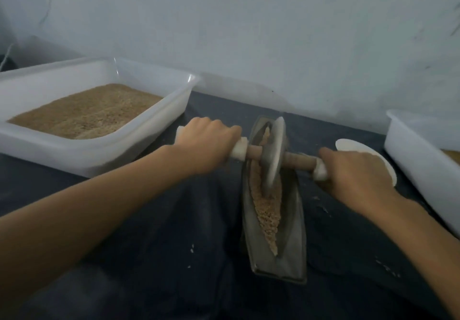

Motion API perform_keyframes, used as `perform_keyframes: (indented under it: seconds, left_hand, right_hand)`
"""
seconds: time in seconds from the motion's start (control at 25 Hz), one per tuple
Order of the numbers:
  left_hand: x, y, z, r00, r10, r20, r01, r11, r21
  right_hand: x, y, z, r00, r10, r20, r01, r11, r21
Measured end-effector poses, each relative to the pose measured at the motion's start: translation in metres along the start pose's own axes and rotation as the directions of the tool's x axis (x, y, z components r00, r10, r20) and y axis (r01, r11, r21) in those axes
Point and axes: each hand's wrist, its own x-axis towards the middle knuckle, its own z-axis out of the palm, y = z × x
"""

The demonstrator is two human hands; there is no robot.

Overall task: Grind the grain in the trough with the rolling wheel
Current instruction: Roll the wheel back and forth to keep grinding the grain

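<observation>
Dark cloth covers the table [154, 257]. Centrally, a metal trough [293, 232] holds grain [267, 210]; the rolling wheel [273, 152] stands inside. Left hand [206, 143] and right hand [358, 172] grip its axle ends. At ten o'clock, a grain-filled white tub [104, 150].

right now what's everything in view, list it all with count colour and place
trough: 1, grey metal, centre on the dark cloth
grain: tan, lying along the trough
rolling wheel: 1, grey disc on a wooden axle, in the far half of the trough
left tub: 1, white, far left, holds tan grain
right tub: 1, white, right edge
white disc: 1, behind the right hand
cloth: 1, dark blue, covering the table
left hand: grips the left axle end
right hand: grips the right axle end
</observation>
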Motion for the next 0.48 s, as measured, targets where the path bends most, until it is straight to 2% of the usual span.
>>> perform_keyframes:
  seconds: [0.08, 0.16, 0.24, 0.28, 0.44, 0.48]
  left_hand:
    - [-0.047, 0.004, -0.013, 0.99, 0.112, -0.087, -0.11, 0.994, 0.027]
    - [-0.072, 0.001, -0.029, 0.963, 0.189, -0.192, -0.181, 0.982, 0.059]
    - [-0.068, 0.003, -0.03, 0.98, 0.158, -0.12, -0.145, 0.983, 0.111]
    - [-0.057, 0.006, -0.026, 0.993, 0.106, -0.044, -0.098, 0.982, 0.162]
    - [0.029, 0.005, 0.0, 0.999, -0.049, -0.021, 0.052, 0.983, 0.178]
    - [0.048, 0.0, 0.002, 0.998, -0.061, -0.013, 0.062, 0.985, 0.16]
  right_hand:
    - [-0.045, 0.003, -0.015, 0.988, -0.119, -0.096, 0.123, 0.992, 0.039]
    - [-0.066, 0.013, -0.026, 0.981, -0.147, -0.128, 0.163, 0.979, 0.122]
    - [-0.059, 0.013, -0.023, 0.987, -0.142, -0.076, 0.151, 0.979, 0.139]
    - [-0.046, 0.01, -0.015, 0.993, -0.109, -0.046, 0.114, 0.986, 0.124]
    - [0.037, 0.01, 0.026, 0.978, 0.193, 0.074, -0.202, 0.969, 0.143]
    - [0.052, 0.012, 0.03, 0.971, 0.224, 0.084, -0.235, 0.959, 0.155]
